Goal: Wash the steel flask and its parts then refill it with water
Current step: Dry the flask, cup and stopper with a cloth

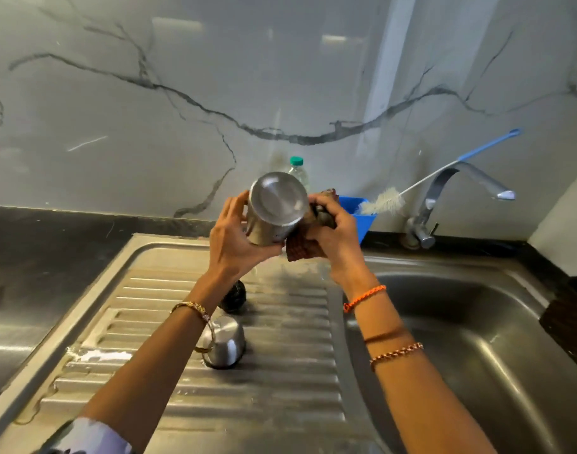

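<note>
Nearest me, one steel cap [226, 342] sits inverted on the drainboard [280, 388], one black stopper [234, 296] just beyond it, both below my grip. My left hand [234, 244] curls around the one steel flask [275, 208], its base facing me; my right hand [333, 231] presses one brown scrubber [301, 249] against its side.

Against the marble wall [182, 77] at the far side I see a clear plastic bottle [298, 172] with a green cap. To its right a blue tub [365, 221] holds a bottle brush [383, 203] whose blue handle leans up toward the wall. A dark basket [572, 319] sits at the right edge, and black countertop [34, 257] stretches to my left.
</note>
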